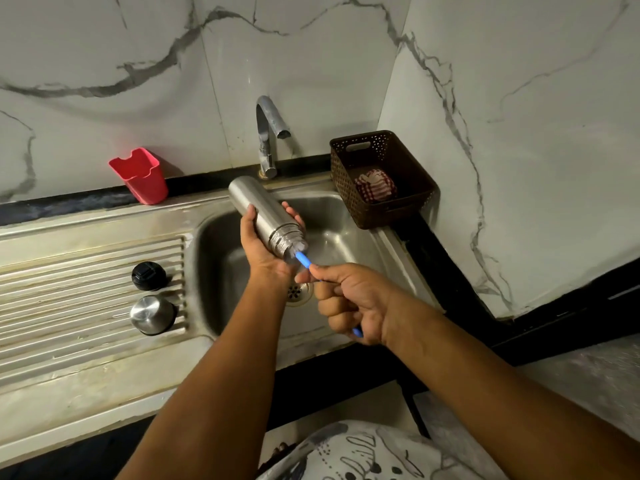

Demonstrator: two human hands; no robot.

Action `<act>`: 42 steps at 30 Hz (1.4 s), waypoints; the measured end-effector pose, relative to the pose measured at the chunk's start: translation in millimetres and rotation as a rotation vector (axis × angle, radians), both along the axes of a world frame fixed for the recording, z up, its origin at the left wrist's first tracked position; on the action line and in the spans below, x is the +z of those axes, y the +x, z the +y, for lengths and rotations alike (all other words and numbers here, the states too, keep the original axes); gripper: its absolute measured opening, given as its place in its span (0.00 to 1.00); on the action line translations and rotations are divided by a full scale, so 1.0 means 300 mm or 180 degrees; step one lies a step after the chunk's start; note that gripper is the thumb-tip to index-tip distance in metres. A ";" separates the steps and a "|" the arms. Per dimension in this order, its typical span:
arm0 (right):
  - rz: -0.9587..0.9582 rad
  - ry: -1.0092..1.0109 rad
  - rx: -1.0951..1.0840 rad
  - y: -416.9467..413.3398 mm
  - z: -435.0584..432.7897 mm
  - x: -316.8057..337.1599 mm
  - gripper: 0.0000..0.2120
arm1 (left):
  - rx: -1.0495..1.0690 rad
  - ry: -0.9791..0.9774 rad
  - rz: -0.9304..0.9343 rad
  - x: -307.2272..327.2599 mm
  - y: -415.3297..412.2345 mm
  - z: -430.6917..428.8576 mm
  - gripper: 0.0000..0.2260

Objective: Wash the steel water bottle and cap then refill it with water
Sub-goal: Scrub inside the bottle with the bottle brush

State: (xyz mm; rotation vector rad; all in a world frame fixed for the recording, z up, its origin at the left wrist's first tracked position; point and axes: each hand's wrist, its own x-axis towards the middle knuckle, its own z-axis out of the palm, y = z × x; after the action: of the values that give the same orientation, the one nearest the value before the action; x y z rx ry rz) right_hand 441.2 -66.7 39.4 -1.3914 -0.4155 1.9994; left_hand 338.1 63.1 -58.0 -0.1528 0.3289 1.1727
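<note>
Head view looks down past a white patterned garment at two bare forearms reaching over a stainless steel sink basin. Nearest, the right hand is clenched around a thin blue brush handle; the thumb and forefinger pinch it near the bottle, and its blue end pokes out below the palm. Just beyond, the handle runs into the open, threaded mouth of a brushed steel cylindrical water bottle, which is tilted with its mouth toward the camera and its base up toward the tap. The left hand grasps this bottle from below: the thumb lies on its left side, the fingertips curl over its right side, and the neck rests against the palm.

On the ribbed draining board to the left stand a domed steel cap and, just behind it, a black round inner stopper, apart from both hands. Farther back are a chrome tap, a red plastic holder and a brown perforated basket holding a checked cloth, against a marble-veined wall.
</note>
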 end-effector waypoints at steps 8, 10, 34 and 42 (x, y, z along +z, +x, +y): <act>-0.4394 0.1845 0.1473 0.025 0.025 -0.037 0.10 | -0.0069 -0.0648 0.1748 0.041 0.022 0.020 0.27; -0.4916 0.2002 0.1752 0.037 0.005 -0.035 0.09 | -0.0058 -0.0798 0.2228 0.031 0.021 0.038 0.32; -0.2573 0.1020 0.0937 0.058 0.024 -0.025 0.10 | 0.0133 -0.1050 0.1930 -0.018 -0.045 0.072 0.33; 0.0236 -0.0283 -0.0117 0.023 0.049 0.013 0.12 | 0.0176 -0.0337 0.0691 0.035 0.023 0.001 0.27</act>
State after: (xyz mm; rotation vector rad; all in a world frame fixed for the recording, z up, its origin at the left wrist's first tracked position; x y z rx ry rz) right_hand 448.0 -51.9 43.2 -1.3635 -0.2688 2.0542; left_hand 345.1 63.3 -47.7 -0.1277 0.5815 1.2298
